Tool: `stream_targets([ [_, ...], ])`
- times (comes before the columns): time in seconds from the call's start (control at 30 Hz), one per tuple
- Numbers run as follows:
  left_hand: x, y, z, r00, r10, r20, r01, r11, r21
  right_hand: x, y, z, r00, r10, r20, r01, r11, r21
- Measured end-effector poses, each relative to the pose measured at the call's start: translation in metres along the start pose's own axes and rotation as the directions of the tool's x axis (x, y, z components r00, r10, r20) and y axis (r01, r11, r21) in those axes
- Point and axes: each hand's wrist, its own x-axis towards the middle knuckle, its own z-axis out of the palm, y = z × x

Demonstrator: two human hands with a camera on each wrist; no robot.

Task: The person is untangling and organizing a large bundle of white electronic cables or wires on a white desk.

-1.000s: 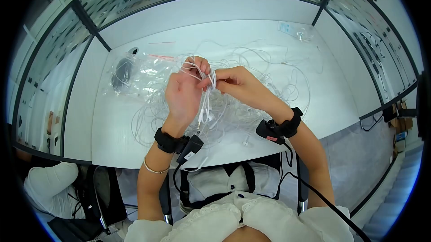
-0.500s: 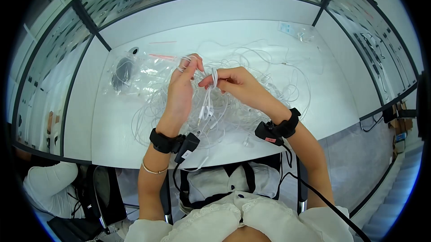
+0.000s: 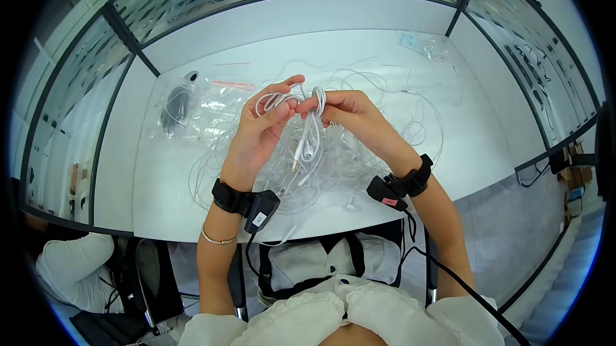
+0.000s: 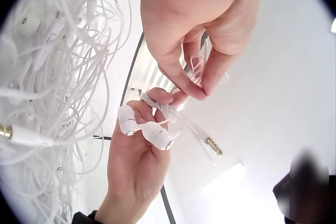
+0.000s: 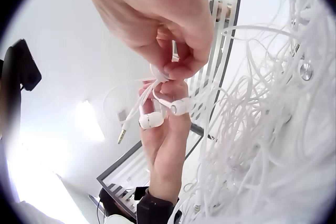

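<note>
In the head view, my right hand (image 3: 356, 115) pinches a bundled white earphone cable (image 3: 310, 129), its wraps gathered between thumb and fingers. Close on its left, my left hand (image 3: 260, 128) holds loops of the same cable between thumb and fingers. From the bundle hang two white earbuds (image 4: 156, 135) and a gold-tipped plug (image 4: 213, 146), seen in the left wrist view. The right wrist view shows the plug (image 5: 122, 136) and an earbud (image 5: 151, 120) below the pinching fingers. Part of the wraps is hidden by the fingers.
A heap of tangled white earphones (image 3: 346, 160) lies on the white table (image 3: 167, 198) under the hands. Clear plastic bags (image 3: 215, 105) and a dark object in plastic (image 3: 174, 110) lie at left; a small bag (image 3: 423, 44) lies at the back right. Low partitions surround the table.
My left hand drew away from the bundle, rose with cable loops round its fingers, then came back beside my right hand. My right hand has shifted slightly up and right, keeping its hold.
</note>
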Motion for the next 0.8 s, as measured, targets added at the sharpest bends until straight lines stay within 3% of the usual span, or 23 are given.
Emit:
stream_targets([
  [0.17, 0.001, 0.001, -0.005, 0.997, 0.007, 0.075, -0.015, 0.995, 0.101, 0.000, -0.001, 0.001, 1.000, -0.005, -0.004, 0.005, 1.000, -0.004],
  [0.4, 0.001, -0.001, 0.011, 0.999, 0.024, -0.048, -0.011, 0.969, 0.247, 0.002, 0.011, 0.005, 0.998, 0.064, 0.005, -0.063, 0.993, -0.099],
  [0.6, -0.001, -0.003, 0.003, 0.990, 0.009, -0.144, 0.022, 0.977, 0.212, 0.001, -0.002, 0.015, 0.998, 0.038, 0.049, -0.037, 0.999, -0.022],
  [0.8, 0.005, -0.008, 0.004, 0.988, 0.104, -0.112, -0.086, 0.984, 0.157, 0.003, 0.013, 0.019, 0.997, 0.053, 0.063, -0.057, 0.996, 0.062],
])
